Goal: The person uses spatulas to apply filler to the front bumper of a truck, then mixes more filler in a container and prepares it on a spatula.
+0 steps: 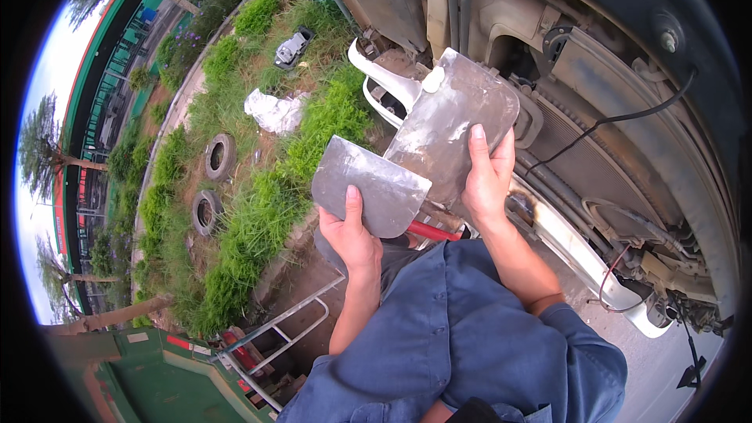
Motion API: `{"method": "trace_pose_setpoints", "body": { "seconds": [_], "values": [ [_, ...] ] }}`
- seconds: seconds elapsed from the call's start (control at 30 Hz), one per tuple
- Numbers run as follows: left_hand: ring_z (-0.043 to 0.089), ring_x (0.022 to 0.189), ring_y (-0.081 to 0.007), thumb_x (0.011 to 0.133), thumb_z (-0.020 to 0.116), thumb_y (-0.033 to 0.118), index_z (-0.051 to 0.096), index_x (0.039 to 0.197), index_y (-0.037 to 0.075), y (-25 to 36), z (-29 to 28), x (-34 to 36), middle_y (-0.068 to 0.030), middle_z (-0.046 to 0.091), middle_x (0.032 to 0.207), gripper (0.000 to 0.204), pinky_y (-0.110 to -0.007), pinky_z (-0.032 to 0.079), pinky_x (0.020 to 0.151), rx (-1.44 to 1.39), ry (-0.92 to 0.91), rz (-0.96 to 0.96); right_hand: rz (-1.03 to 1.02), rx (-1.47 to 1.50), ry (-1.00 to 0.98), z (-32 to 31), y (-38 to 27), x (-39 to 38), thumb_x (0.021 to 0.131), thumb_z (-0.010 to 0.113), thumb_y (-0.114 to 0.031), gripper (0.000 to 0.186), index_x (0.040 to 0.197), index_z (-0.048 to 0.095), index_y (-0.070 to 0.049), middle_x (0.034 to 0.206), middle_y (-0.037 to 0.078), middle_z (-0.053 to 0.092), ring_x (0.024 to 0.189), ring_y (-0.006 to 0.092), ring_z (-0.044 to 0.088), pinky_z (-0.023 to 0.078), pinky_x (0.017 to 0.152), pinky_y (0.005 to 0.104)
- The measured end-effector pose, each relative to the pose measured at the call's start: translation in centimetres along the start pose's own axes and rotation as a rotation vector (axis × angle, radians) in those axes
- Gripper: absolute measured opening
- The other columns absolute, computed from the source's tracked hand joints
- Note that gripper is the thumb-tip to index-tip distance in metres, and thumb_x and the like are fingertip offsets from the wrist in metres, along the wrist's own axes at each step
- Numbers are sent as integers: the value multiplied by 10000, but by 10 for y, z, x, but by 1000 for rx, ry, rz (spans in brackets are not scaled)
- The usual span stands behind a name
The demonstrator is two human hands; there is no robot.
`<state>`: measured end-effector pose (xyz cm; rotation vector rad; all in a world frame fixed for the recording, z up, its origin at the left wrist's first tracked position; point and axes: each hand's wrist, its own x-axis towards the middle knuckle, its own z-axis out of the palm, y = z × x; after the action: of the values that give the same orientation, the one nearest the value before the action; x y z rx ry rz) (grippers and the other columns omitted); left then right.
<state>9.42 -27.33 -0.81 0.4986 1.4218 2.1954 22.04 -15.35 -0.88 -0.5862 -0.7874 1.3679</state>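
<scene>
My left hand (352, 235) grips a smaller grey, scuffed flat plate (368, 180) with rounded corners, thumb on its face. My right hand (486, 172) holds a larger, dirtier grey plate (446, 117) by its right part, higher up and beside the smaller one, with a white patch near its top edge. Behind the plates, a white curved part (395, 78) shows at the vehicle, partly hidden. A red cylindrical part (427, 231) shows below the plates.
Raised vehicle parts (595, 149) with hoses and a black cable fill the right, above a white bumper-like piece (583, 266). Left are grass (251, 258), two tyres (221, 155), a white crumpled sheet (270, 110), a metal ladder-like frame (282, 317) and a green metal body (180, 376).
</scene>
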Motion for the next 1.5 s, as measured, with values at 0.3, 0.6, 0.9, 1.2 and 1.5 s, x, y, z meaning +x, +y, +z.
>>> {"method": "trace_pose_setpoints", "body": {
  "seconds": [0.3, 0.6, 0.9, 1.2, 1.5],
  "values": [
    [627, 935, -152, 947, 608, 57, 534, 1180, -11, 0, 7, 11, -91, 641, 1084, 254, -303, 516, 825, 68, 56, 28, -114, -430, -301, -6, -10, -37, 984, 543, -106, 332, 1274, 474, 39, 1151, 84, 599, 1027, 136, 547, 425, 915, 278],
    [621, 910, -149, 937, 631, 75, 558, 1133, -7, -3, 17, 22, -87, 648, 1049, 225, -298, 504, 816, 74, 113, 30, -255, -646, -276, -3, -7, -52, 948, 591, -95, 215, 1066, 528, 73, 754, 177, 648, 626, 249, 654, 490, 585, 317],
    [620, 921, -157, 952, 617, 107, 537, 1150, -14, 22, 28, 51, -95, 634, 1073, 246, -315, 510, 829, 34, 183, 170, -295, -717, -512, -4, -9, -76, 901, 621, -31, 225, 1094, 557, 64, 779, 180, 666, 649, 322, 681, 515, 565, 353],
    [637, 963, -192, 969, 581, 127, 515, 1200, -19, 26, 19, 39, -114, 622, 1108, 281, -357, 548, 822, -25, 100, 166, -173, -345, -148, 4, -26, -5, 981, 551, -103, 294, 1238, 495, 28, 1094, 73, 617, 972, 119, 562, 449, 875, 274],
    [628, 918, -149, 958, 607, 104, 544, 1150, 3, 3, 12, 25, -81, 640, 1057, 226, -307, 521, 809, 35, 74, 43, -380, -649, -264, 6, -35, -18, 927, 620, -74, 234, 1124, 562, 40, 841, 128, 693, 725, 180, 662, 510, 681, 302]
  ]
}}
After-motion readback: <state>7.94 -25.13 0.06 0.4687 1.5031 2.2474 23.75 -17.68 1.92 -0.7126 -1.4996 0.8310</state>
